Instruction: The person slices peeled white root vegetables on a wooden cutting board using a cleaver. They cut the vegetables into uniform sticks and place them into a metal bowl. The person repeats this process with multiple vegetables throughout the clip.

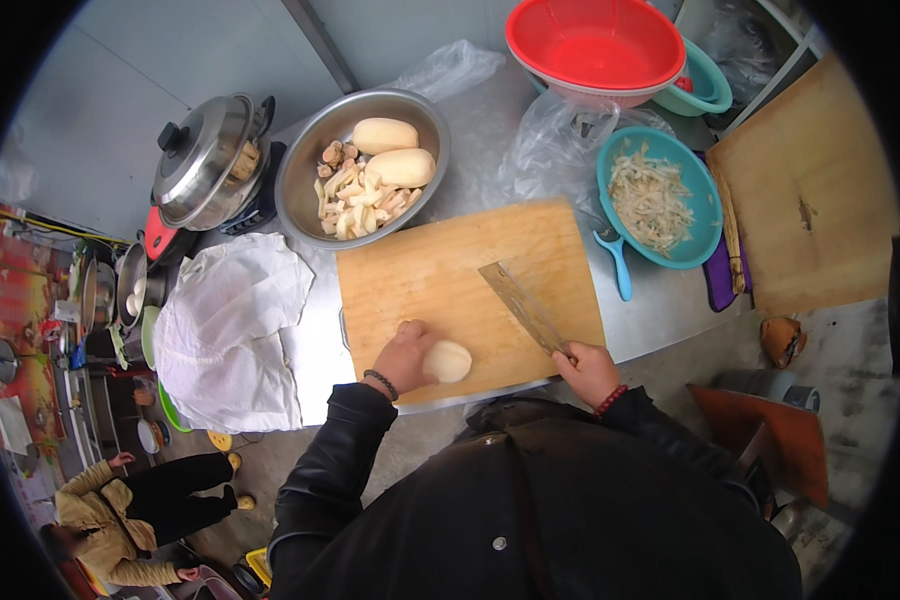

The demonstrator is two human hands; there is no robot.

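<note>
My left hand [404,359] is closed round a pale peeled piece of what looks like lotus root [449,362], near the front edge of the wooden cutting board [410,280]. Its round cut end faces right; the hand hides the far end. With my right hand [587,375] I grip the handle of a cleaver [520,303], whose broad blade slants up and left over the board, apart from the root. Behind the board, a steel bowl [290,195] holds two whole peeled roots [400,167], pale cut strips [355,207] and brownish end bits [338,154].
Right of the board lie a blue peeler [617,265] and a teal basin [708,215] of pale peelings. Red and white basins [595,45] stand behind. On the left are a white cloth [232,330] and a lidded steel pot [205,165]. Another person [120,510] stands lower left.
</note>
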